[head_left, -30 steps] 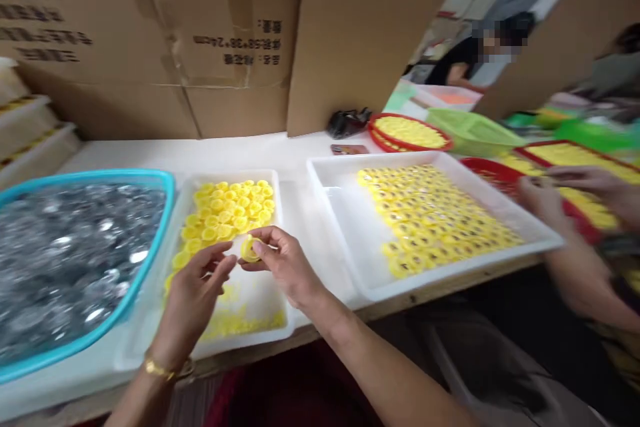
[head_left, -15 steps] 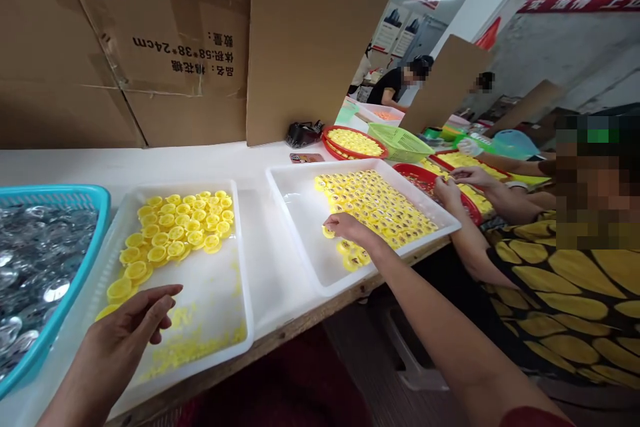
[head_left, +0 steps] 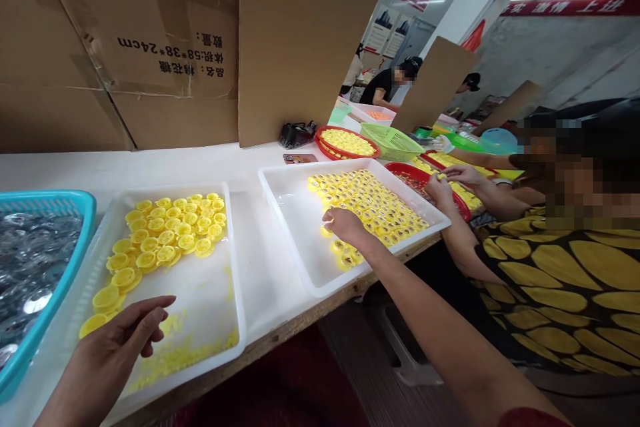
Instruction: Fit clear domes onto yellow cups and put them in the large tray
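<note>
In the shallow white plastic tray point(head_left: 293, 250) on the right, a small round yellow plastic piece point(head_left: 326, 232) sits at the right hand point(head_left: 345, 225)'s fingertips, grip unclear; the left hand point(head_left: 113, 347) is loosely open. Probably light and stiff, it suits a rim pinch.

Holds left hand point(head_left: 115, 350) over left tray point(head_left: 200, 307), beside yellow cups point(head_left: 167, 233); has right hand point(head_left: 345, 223) at yellow pieces point(head_left: 373, 197) inside right tray point(head_left: 293, 223).
</note>
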`<state>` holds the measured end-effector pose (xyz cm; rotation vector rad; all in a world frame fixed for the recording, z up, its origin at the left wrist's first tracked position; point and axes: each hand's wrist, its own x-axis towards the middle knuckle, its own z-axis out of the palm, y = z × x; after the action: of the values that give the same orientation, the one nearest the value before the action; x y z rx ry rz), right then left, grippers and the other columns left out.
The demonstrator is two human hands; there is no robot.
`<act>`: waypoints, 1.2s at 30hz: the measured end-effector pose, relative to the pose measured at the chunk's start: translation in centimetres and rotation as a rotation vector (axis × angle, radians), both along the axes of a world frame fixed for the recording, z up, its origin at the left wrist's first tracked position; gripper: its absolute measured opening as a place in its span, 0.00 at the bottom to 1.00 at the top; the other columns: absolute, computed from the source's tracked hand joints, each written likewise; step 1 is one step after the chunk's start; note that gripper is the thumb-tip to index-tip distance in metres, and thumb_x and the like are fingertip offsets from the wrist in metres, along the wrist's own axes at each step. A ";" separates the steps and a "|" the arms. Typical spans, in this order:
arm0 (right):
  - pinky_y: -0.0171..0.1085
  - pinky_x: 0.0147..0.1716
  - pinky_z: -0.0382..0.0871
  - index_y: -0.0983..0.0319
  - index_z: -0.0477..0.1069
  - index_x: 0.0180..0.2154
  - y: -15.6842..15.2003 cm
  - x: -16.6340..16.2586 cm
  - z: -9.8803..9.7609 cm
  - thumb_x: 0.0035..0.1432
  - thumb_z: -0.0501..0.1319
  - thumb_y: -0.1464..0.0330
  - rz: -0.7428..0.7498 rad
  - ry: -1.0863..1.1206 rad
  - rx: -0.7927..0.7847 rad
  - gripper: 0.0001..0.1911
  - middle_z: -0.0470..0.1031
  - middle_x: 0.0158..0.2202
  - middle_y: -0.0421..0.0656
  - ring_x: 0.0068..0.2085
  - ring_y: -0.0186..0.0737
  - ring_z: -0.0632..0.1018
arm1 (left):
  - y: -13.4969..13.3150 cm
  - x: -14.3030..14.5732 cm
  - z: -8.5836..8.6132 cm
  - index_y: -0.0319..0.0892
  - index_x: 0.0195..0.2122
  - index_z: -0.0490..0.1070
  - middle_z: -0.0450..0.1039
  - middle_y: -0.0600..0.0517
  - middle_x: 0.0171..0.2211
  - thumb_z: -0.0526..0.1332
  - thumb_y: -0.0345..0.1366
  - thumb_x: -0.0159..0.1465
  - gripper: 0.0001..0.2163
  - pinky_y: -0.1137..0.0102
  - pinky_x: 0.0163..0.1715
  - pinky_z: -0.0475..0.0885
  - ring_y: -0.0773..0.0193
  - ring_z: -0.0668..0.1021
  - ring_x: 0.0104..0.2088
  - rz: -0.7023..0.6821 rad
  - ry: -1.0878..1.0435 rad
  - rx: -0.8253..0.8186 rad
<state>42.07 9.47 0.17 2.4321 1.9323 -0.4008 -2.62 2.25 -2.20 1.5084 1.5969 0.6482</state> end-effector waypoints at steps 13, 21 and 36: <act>0.39 0.46 0.66 0.63 0.74 0.30 -0.9 0.0 1.0 0.54 0.61 0.77 0.098 -0.117 0.049 0.05 0.77 0.38 0.48 0.44 0.42 0.76 | -1.1 -0.2 2.1 0.40 0.39 0.76 0.73 0.51 0.23 0.60 0.49 0.57 0.18 0.72 0.24 0.72 0.64 0.75 0.24 0.148 -0.120 0.130; 0.40 0.33 0.67 0.57 0.74 0.37 -1.4 -12.9 3.6 0.58 0.61 0.65 0.363 0.354 0.326 0.05 0.76 0.42 0.45 0.28 0.37 0.74 | 0.0 -5.3 6.6 0.41 0.38 0.76 0.71 0.52 0.28 0.55 0.39 0.62 0.12 0.74 0.26 0.69 0.68 0.73 0.24 0.312 0.197 0.502; 0.37 0.27 0.65 0.65 0.71 0.41 -2.2 -37.1 -1.9 0.57 0.59 0.74 1.020 0.231 0.152 0.09 0.71 0.40 0.49 0.36 0.46 0.76 | -2.3 -12.3 5.6 0.40 0.38 0.76 0.73 0.51 0.31 0.56 0.42 0.61 0.13 0.72 0.26 0.69 0.67 0.74 0.25 0.497 0.205 0.415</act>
<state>4.96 7.27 -1.71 1.1635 3.0032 -0.4869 -14.91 -0.06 3.42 1.5042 2.1201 1.1909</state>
